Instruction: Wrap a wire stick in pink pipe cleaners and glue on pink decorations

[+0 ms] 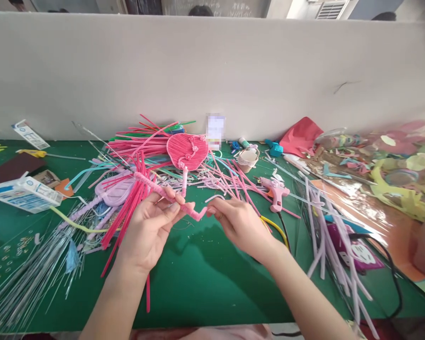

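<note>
My left hand (154,226) pinches a rod wrapped in pink pipe cleaner (152,183), which slants from upper left down to the right. Its bent free end lies between my two hands. The fingers of my right hand (239,222) are closed on that loose end, a short kinked length of pink pipe cleaner. Behind them, a heart-shaped piece (184,150) of coiled pink pipe cleaner with small knobs rests on the table, a pale pink stem (184,182) running down from it. A bundle of bright pink pipe cleaners (136,208) lies by my left hand.
A pink hot glue gun (276,193) lies to the right, its black cord trailing. Lilac pipe cleaners (327,231) and a purple pouch (357,252) are further right. Thin wires (35,278) spread at left near a milk carton (24,191). A white partition (212,71) stands behind.
</note>
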Demonstrator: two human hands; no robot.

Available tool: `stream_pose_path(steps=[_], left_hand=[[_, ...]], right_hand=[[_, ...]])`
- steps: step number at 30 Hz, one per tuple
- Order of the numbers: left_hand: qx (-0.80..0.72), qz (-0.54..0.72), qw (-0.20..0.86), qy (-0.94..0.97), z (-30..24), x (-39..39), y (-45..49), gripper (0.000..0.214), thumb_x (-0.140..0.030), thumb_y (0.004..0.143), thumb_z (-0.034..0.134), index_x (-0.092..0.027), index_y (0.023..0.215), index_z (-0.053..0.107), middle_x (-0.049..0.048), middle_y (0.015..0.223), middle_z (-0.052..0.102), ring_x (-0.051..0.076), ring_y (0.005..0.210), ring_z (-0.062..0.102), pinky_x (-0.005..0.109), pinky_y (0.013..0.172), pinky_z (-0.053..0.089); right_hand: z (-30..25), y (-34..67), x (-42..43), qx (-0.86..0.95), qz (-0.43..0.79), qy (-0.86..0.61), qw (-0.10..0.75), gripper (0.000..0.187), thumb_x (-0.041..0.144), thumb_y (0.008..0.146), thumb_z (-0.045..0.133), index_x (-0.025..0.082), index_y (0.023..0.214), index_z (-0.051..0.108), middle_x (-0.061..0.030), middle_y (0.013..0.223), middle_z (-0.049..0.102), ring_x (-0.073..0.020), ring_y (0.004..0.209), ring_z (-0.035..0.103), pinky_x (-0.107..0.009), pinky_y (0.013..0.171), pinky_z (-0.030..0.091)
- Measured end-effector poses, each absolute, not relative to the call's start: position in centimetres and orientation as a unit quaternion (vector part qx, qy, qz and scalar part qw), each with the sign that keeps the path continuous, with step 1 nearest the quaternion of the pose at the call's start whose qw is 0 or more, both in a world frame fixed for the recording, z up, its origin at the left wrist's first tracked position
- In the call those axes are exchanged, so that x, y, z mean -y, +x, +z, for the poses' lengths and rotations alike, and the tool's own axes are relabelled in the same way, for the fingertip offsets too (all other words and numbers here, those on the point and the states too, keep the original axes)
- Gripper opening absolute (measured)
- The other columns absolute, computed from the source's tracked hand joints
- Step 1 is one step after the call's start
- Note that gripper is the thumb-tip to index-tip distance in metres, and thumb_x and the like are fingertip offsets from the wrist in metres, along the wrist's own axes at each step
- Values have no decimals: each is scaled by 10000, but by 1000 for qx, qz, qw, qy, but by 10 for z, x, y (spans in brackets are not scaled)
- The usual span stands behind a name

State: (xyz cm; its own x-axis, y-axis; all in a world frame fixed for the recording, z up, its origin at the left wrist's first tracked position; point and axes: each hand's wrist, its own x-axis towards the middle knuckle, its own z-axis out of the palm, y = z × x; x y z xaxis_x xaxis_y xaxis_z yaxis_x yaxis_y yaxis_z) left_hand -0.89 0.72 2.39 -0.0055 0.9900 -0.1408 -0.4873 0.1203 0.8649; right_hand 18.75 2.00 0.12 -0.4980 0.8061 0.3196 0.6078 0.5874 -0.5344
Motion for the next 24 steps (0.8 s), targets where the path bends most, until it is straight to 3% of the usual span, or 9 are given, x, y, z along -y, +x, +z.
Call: stream_pose_path(steps=[4, 8, 13, 18, 24], left_hand=[[-383, 619, 628, 274, 18, -10, -3, 264, -121, 629, 836, -192, 781, 633, -35, 774, 677, 172, 860, 716, 322, 884, 574], [-419, 656, 513, 363, 7, -12, 2, 198, -158, 723, 790, -199, 805, 615, -17, 831, 692, 183, 873, 711, 367, 907, 561], [-469, 638, 409, 454, -1, -13, -1, 120, -189, 807, 729, -204, 835, 614, 9, 856, 714, 187, 904, 712, 335, 928, 530], [-474, 607, 416, 483, 0, -13, -2, 112, -207, 827, 708, -200, 841, 597, 14, 847, 717, 192, 844, 722, 318, 855, 546], [-467, 564, 487, 476, 7, -12, -2, 133, -211, 787, 746, -187, 813, 618, 19, 819, 718, 201, 808, 724, 316, 813, 554]], right_hand=[[-12, 161, 4, 842, 195, -418, 280, 199, 75, 936, 420, 218, 871, 543, -9, 796, 737, -150, 694, 668, -221, 653, 410], [-14, 148, 15, 838, 179, -441, 268, 168, 108, 963, 411, 210, 873, 510, -16, 783, 731, -156, 601, 636, -231, 573, 360], [-3, 161, 5, 847, 105, -482, 198, 176, 131, 971, 401, 190, 879, 539, -51, 750, 725, -181, 603, 658, -261, 550, 325], [10, 179, -10, 853, 106, -489, 149, 204, 91, 946, 414, 179, 960, 597, -56, 779, 739, -199, 688, 691, -258, 586, 372], [18, 198, -23, 860, 143, -450, 192, 250, 71, 934, 421, 200, 968, 632, -49, 869, 755, -179, 766, 690, -243, 636, 421]])
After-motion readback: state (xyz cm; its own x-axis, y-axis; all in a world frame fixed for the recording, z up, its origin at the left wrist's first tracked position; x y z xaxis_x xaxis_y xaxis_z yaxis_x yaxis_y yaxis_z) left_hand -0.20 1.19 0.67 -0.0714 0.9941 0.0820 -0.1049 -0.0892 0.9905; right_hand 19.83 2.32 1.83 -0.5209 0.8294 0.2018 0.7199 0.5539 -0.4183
